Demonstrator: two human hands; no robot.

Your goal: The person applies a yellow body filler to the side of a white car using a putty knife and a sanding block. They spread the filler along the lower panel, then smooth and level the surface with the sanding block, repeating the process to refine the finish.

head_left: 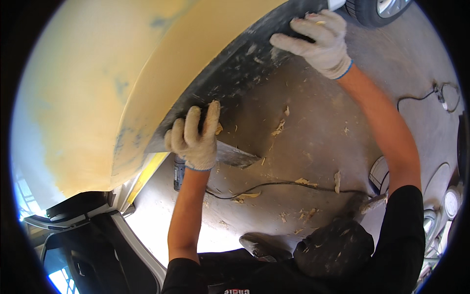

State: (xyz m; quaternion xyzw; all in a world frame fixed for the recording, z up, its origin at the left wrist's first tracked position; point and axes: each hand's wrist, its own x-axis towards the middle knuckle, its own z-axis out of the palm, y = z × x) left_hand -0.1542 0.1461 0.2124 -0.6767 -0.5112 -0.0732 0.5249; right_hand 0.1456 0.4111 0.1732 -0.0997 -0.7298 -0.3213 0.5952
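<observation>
A car body panel (98,73), yellowish with bluish worn patches, curves across the upper left. Along its lower edge runs a dark grey, scuffed strip (235,68). My left hand (193,134), in a whitish work glove, rests against the near end of this strip with its fingers apart. At the strip's far end lies my right hand (320,41), gloved alike, its thumb stretched out and its fingertips bent on the surface. Neither hand shows a tool. A flat grey piece (237,156) sticks out below my left hand; how it is attached is hidden.
Peeled yellowish scraps (279,127) litter the concrete floor. A black cable (264,184) crosses it, and a dark tool-like object (178,174) stands beside my left wrist. A wheel (387,10) is at the top right, an open car door (88,245) at the lower left.
</observation>
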